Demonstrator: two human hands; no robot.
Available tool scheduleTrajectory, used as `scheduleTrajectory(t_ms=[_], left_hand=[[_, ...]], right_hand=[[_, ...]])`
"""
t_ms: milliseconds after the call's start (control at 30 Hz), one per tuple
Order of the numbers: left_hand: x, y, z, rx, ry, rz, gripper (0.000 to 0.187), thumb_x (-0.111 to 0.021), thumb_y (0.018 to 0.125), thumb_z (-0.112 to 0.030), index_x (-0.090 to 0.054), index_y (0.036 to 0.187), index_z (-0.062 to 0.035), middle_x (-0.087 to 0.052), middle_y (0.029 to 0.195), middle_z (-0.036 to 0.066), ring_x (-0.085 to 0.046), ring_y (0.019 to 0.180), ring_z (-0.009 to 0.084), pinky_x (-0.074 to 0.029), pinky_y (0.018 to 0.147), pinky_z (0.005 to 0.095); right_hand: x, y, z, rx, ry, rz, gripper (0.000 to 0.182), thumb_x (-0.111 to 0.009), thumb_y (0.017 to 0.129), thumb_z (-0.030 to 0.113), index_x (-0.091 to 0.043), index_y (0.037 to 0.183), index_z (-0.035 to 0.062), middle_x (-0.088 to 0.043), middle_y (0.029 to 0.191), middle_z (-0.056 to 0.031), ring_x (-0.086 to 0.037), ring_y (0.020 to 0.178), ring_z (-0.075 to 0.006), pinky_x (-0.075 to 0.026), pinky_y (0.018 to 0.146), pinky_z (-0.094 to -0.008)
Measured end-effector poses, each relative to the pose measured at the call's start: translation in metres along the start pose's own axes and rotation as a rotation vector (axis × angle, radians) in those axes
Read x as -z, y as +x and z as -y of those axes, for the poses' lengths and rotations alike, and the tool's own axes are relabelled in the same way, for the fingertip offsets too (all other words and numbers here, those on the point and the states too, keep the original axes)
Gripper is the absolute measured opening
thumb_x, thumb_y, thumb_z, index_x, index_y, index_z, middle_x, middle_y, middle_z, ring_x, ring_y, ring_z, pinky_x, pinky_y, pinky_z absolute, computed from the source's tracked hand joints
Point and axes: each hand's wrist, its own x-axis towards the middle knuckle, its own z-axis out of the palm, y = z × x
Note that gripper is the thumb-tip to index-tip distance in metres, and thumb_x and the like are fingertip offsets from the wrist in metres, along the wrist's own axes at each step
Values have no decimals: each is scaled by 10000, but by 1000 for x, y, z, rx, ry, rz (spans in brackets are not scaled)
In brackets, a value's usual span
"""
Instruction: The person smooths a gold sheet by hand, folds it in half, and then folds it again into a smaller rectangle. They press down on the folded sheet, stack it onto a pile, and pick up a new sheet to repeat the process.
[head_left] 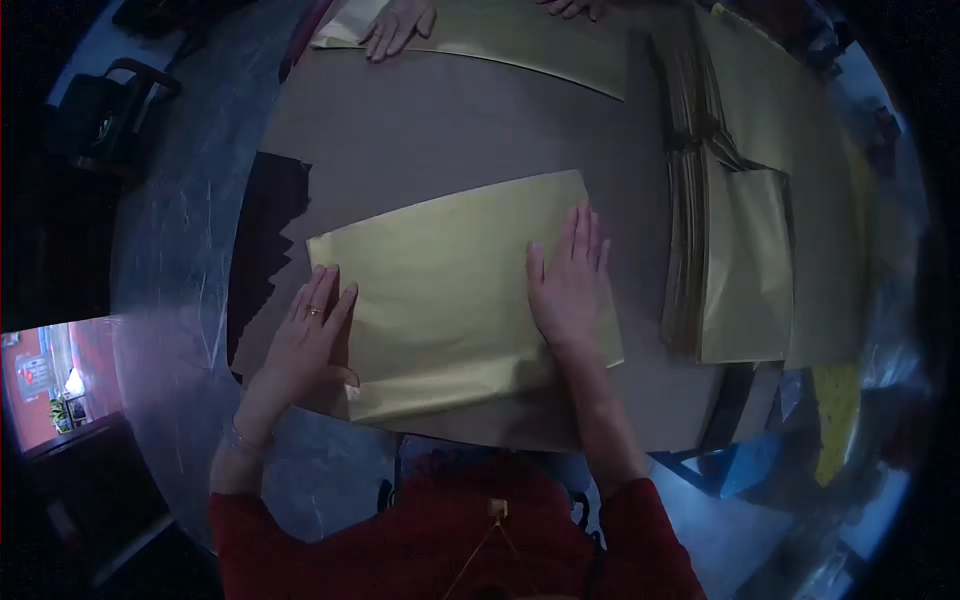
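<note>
A flat yellow-gold paper piece (450,290) lies on the brown tabletop (420,130) in front of me, with a folded strip along its near edge. My left hand (318,335) rests at its left edge, fingers spread, a ring on one finger. On the right part of the paper my right hand (570,285) lies flat, with its fingers stretched out and thumb apart. Neither hand grips anything.
Stacked gold paper bags (745,265) stand at the right of the table. Across it, another person's hand (398,25) rests on a second gold sheet (530,45). A dark torn patch (268,220) marks the table's left side.
</note>
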Motion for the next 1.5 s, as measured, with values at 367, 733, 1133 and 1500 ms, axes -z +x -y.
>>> scheduleTrajectory(t_ms=[367,733,1133,1500], left_hand=[[6,-7,-25,-87,-67,207,821,-734,641,-95,-348,1365,-46,-270,1460,113,-259,1364,275,-384,1052,355],[-24,12,-83,305,-221,-243,459,-641,816,-314,-488,1109,5,-512,1131,177,-562,1032,336,-519,752,400],[-95,40,-117,538,57,-644,733,-459,864,-567,-397,1356,-28,-368,1329,232,-234,1311,450,-233,932,696],[-95,34,-118,565,-71,-645,701,-447,873,-546,-366,1399,-90,-210,1477,210,-82,1373,444,-126,998,690]], right_hand=[[-10,-2,-3,18,-32,-55,633,-400,934,406,-298,1389,-23,-291,1458,-165,-245,1371,-274,-188,1118,-461],[-19,1,-10,57,-60,-107,636,-368,942,447,-329,1374,-19,-318,1446,-166,-276,1357,-287,-208,1111,-460],[-20,2,-14,61,-56,-73,632,-353,944,441,-313,1387,-7,-284,1468,-153,-240,1374,-282,-183,1119,-461],[-22,5,-16,72,-70,-58,665,-342,947,471,-278,1407,-5,-271,1479,-145,-246,1375,-274,-186,1117,-444]])
